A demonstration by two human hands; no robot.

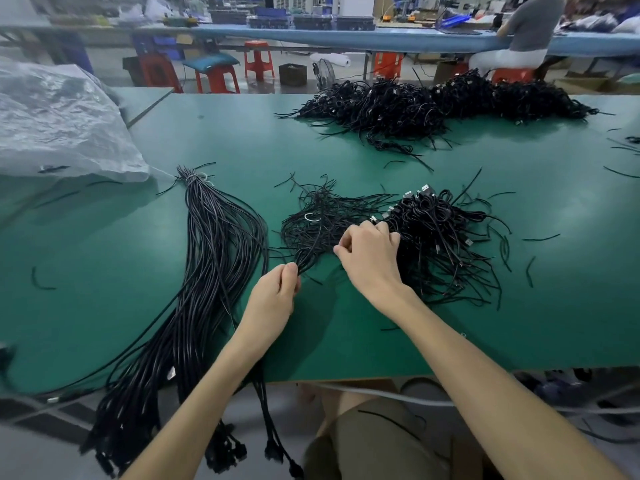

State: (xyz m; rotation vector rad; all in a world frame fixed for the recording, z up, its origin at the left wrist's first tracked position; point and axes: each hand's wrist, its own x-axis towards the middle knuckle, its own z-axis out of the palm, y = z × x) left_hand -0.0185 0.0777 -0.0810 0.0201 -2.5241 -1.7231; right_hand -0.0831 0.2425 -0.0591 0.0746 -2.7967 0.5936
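No text, label, brand, number or sign is legible: the black cables (437, 233), green table (242, 133) and blurred far crates (313, 21) show none.

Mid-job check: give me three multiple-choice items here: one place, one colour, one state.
1. Where is the tied long cable bundle? A left of the left hand; B right of it; C on the far bench.
2. The table top is: A grey; B red; C green.
3. The left hand: A lies flat, empty; B pinches thin black strands; C holds a bag.
Answers: 1 A, the bundle runs down the table's left side. 2 C, the surface is plainly green. 3 B, its fingertips close on the strands' ends.
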